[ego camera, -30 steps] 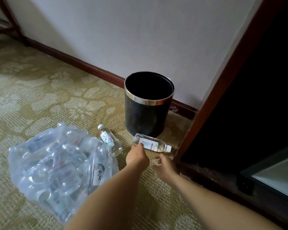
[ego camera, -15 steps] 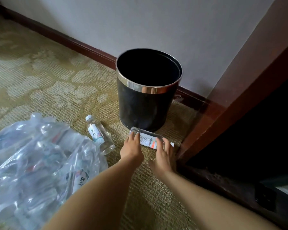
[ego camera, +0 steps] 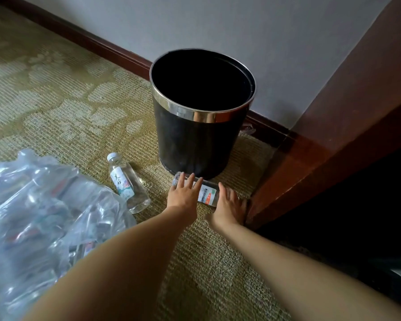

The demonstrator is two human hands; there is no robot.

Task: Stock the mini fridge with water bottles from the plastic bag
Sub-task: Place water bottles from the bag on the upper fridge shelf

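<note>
A clear water bottle (ego camera: 207, 194) with a white and orange label lies on its side on the carpet, right in front of the bin. My left hand (ego camera: 182, 194) rests on its base end with fingers straight. My right hand (ego camera: 228, 205) lies flat over its cap end, fingers spread. A second water bottle (ego camera: 125, 184) with a white cap lies to the left, beside the plastic bag (ego camera: 39, 216). The clear bag at lower left holds several more bottles. The mini fridge is not clearly visible; only a dark opening shows at the right.
A black waste bin (ego camera: 195, 140) with a chrome rim stands against the wall just behind the bottle. A dark wooden cabinet frame (ego camera: 310, 163) rises at the right, close to my right hand. A patterned carpet (ego camera: 67, 107) covers the floor.
Both hands have come down from beside the bottle onto it, fingers now spread flat over it. The view has moved closer to the bin.
</note>
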